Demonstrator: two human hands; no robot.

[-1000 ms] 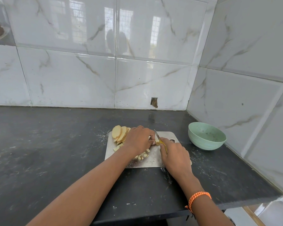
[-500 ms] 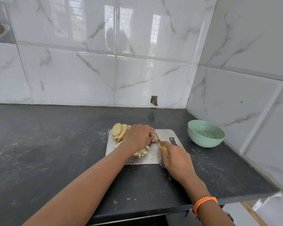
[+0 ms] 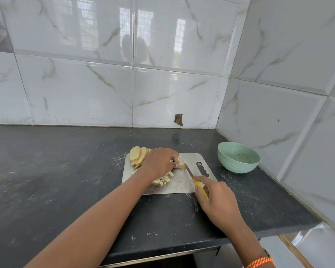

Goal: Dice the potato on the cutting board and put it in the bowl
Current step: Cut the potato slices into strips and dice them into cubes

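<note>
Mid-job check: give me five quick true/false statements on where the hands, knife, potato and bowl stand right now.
1. The right hand grips the knife by its yellow handle. True.
2. The bowl sits left of the cutting board. False: it stands to the board's right, near the wall corner.
3. Diced pieces already fill the bowl. False: they lie on the board; no potato shows in the bowl.
4. The left hand holds down potato beside the blade tip. True.
5. Uncut potato slices lean at the board's far left corner. True.
</note>
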